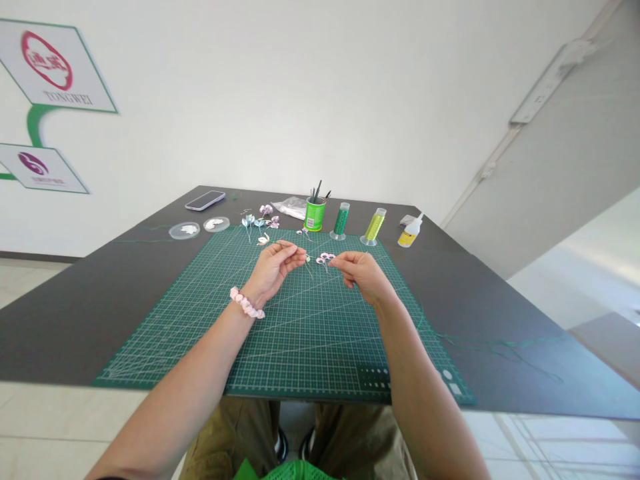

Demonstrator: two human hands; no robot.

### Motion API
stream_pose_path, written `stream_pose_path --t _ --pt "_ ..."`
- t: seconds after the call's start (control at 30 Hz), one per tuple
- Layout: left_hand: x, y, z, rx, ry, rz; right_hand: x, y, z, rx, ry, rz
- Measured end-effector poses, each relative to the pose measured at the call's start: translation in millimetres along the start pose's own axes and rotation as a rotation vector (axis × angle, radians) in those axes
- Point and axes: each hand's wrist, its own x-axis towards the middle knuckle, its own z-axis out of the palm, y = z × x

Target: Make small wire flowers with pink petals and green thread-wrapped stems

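Above the green cutting mat (295, 347), my left hand (278, 265) pinches a small pale-green leaf-like piece (309, 260) with a thin stem hanging down. My right hand (361, 272) has thumb and forefinger closed on a little pink-and-white flower piece (325, 257), whose thin stems point downward. The two pieces are close together but look apart. Behind my hands, another small flower piece (304, 232) lies near the mat's far edge. Blue flower pieces (253, 222), purple ones (267, 210) and a cream one (263, 239) lie farther left.
A green can (315, 217) of tools stands at the back beside a plastic bag (291, 207). Right of it are a green thread spool (341, 220), a yellow-green spool (373, 227) and a glue bottle (410, 232). Leftward lie two shallow dishes (185, 231) and a phone (205, 200).
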Motion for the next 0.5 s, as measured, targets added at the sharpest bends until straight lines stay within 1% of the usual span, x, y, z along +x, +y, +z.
stream_pose_path --t 0.27,0.37,0.43,0.5 --pt "-2.4 3.2 3.6 0.021 -0.007 0.013 0.6 1.5 -3.0 -0.01 -0.017 0.048" --pt "-2.5 3.8 4.0 0.026 -0.012 0.01 1.3 -0.3 -8.3 -0.026 0.009 0.078" --pt "-2.5 3.5 3.7 0.029 -0.018 0.006 0.3 -3.6 -9.8 0.013 0.048 0.064" --pt "-2.4 2.8 3.3 0.032 -0.029 -0.001 -2.3 -7.4 -6.3 0.118 0.05 0.029"
